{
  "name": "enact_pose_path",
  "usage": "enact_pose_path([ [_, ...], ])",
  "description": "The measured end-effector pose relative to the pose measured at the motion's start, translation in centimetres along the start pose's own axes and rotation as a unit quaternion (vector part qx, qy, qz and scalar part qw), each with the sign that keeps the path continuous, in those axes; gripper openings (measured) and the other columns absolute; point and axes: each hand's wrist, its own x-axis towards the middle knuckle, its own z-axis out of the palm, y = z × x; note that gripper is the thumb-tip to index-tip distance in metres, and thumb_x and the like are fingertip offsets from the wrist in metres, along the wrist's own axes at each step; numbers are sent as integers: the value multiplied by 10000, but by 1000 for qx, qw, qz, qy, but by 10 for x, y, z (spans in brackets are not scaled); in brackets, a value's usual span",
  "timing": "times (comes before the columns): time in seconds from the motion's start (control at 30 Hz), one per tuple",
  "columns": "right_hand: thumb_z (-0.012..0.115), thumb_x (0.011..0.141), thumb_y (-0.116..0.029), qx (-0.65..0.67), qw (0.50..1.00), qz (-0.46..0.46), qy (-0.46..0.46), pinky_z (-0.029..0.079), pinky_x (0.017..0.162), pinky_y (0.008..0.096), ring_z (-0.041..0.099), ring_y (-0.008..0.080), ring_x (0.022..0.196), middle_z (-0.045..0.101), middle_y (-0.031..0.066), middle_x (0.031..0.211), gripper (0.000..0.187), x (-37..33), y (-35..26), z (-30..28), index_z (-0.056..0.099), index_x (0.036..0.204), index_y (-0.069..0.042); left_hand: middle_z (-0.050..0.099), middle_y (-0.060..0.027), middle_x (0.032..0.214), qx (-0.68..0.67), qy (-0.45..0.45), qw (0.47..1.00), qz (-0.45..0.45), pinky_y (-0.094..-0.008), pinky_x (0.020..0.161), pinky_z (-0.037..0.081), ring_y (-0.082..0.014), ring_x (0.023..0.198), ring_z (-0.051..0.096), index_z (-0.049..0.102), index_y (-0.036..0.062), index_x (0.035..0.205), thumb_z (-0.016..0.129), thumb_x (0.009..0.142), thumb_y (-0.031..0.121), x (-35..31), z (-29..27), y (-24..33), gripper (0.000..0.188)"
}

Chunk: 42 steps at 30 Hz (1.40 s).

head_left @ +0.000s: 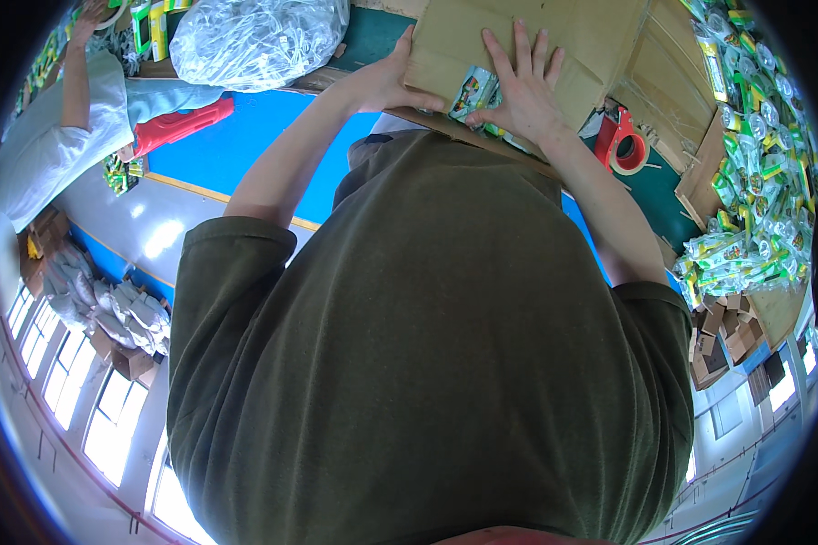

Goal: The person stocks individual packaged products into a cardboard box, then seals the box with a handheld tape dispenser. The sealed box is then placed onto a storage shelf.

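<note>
A brown cardboard box (573,45) is close in front of my body. My left hand (386,84) grips its left near corner, thumb along the near side and fingers up the left side. My right hand (525,98) lies on the cardboard with its fingers spread. A green-and-white printed packet (475,91) shows between my hands, the right thumb touching it. More green shows under my right palm, mostly hidden.
A red tape dispenser (620,141) stands right of the box on a dark green surface. A large clear plastic bag (259,41) lies at the far left. Green-and-yellow packages (754,163) are heaped at the right. Another person (73,127) works at the left near a red stool (184,125).
</note>
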Motion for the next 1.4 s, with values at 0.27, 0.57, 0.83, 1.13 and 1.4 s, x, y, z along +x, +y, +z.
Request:
enact_pose_path([
  [0.27,855,506,-556,-4,1000,21,-13,112,1089,694,93,534,1401,113,230,1556,1232,2,1,-3,218,1516,-254,253,-109,1538,-547,-11,837,10,-447,1091,355,-267,1399,300,129,127,1522,277,979,612,13,12,-22,742],
  [0.57,762,673,-582,1,999,17,29,257,1112,540,353,375,1341,455,140,1396,871,-3,68,-17,457,1384,-182,427,-103,1347,-356,225,904,79,-365,1022,390,-214,1244,416,368,109,1342,310,1023,496,56,48,-34,505],
  [0.83,706,864,-256,527,745,319,257,390,1058,401,455,264,1284,520,143,1341,537,-39,87,11,489,1311,-53,468,-112,1349,-540,202,813,86,-388,1099,317,-254,1286,414,432,97,1329,241,1017,537,85,42,-41,572],
  [1.13,706,866,-198,595,703,321,220,334,1091,357,424,248,1300,469,123,1392,417,-49,89,15,541,1224,-60,431,-126,1416,-464,247,847,83,-365,1103,291,-256,1311,396,393,43,1401,218,1027,499,83,54,-37,615],
  [1.4,690,888,-218,589,709,334,200,348,1078,348,434,225,1283,494,122,1356,409,-50,91,10,534,1228,-53,320,-138,1508,-508,148,844,87,-377,1122,276,-260,1383,316,287,52,1478,380,1009,477,29,37,-17,640],
])
